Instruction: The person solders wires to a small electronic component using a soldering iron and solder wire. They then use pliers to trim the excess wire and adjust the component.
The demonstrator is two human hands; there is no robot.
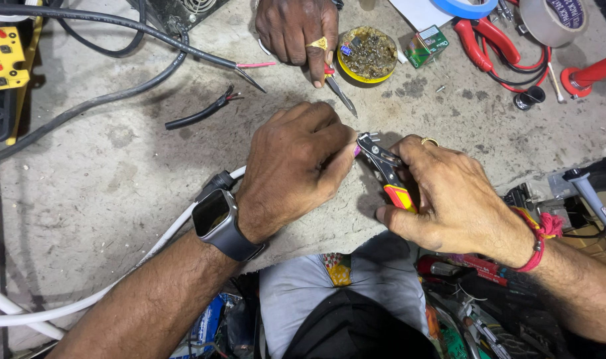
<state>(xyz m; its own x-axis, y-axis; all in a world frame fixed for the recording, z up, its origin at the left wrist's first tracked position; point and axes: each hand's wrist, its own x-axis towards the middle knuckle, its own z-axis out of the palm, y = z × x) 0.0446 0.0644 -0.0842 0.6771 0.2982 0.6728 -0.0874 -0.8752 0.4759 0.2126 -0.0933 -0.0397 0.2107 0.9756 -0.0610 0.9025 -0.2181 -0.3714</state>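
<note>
The grey table [117, 153] has bare room on the left. Its near edge runs just below both hands. The left hand [293, 163] is curled shut, pinching something tiny I cannot make out. The right hand [449, 199] grips the pliers [382, 166] tight, jaws touching the left fingertips. Far off, another person's hand [296, 30] presses a small tool [339, 90] beside a round tin [367, 54].

Pliers [382, 166] in right hand [449, 206]: dull grey metal head, glossy red-yellow plastic grips. Left hand [296, 163] wrist: watch [216, 219], glossy glass face, matt rubbery strap. Worktop [103, 166] under both hands: rough, stained, matt concrete-like. White cable [83, 302] left of left hand: smooth plastic. Right wrist: red cloth thread [542, 233].
</note>
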